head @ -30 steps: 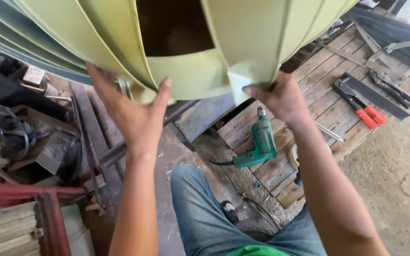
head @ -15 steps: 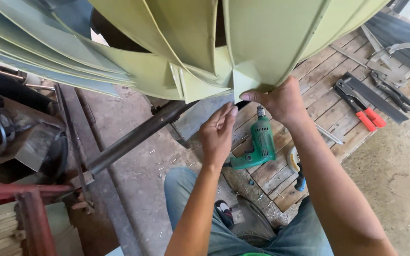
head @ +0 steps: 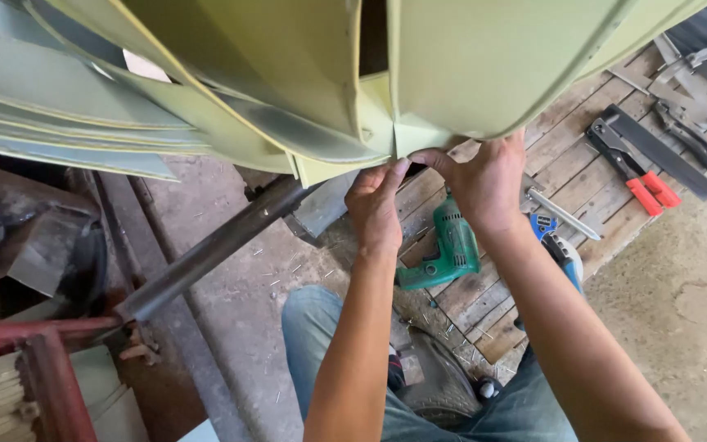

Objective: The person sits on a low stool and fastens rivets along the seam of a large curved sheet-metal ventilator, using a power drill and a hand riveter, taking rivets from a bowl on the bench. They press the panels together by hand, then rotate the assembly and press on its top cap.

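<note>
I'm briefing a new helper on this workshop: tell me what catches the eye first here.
The pale green sheet-metal blades fill the top, with the left hand and right hand pinching their lower edge at the centre. Below the hands a green electric drill lies on wooden planks; red-handled cutters lie at the right.

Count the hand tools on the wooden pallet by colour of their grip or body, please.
Green: 1, the drill
Red: 1, the red-handled tool
Blue: 1, the blue tool, partly hidden by the right arm
Bare metal: 2, the snips and the flat bar
Total: 5, all on the pallet
</note>
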